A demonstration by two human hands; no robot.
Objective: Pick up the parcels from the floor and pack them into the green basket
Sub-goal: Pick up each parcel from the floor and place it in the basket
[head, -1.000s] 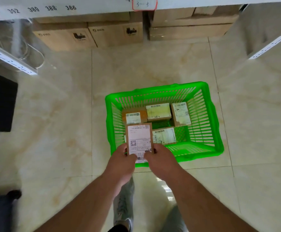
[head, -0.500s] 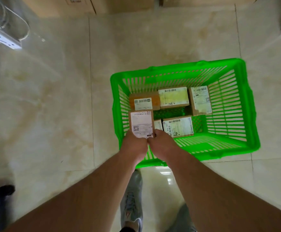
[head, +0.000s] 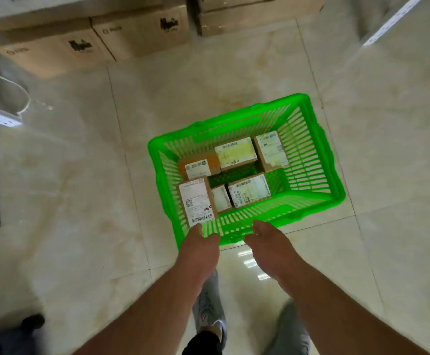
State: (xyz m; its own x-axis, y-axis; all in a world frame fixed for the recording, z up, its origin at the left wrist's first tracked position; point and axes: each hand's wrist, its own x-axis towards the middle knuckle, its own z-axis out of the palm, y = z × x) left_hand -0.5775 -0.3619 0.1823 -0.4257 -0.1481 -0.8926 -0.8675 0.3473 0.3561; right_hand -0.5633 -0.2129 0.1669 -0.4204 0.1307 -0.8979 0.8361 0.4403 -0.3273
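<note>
Brown card with a white label, the parcel [head: 196, 200] sits in the near left corner of the green basket [head: 334, 186], long side pointing away. The left hand [head: 200, 248] is nearer, fingertips just below it, loosely curled, holding nothing. The right hand [head: 270, 244] is loose and empty too.

The green basket [head: 308, 160] is slatted plastic; the parcels [head: 235, 152] are brown cardboard with paper labels; the floor [head: 388, 175] is glossy tile.

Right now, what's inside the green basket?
The green basket holds six labelled parcels; the newest parcel sits in its near-left corner. Anything beneath them is hidden.
</note>
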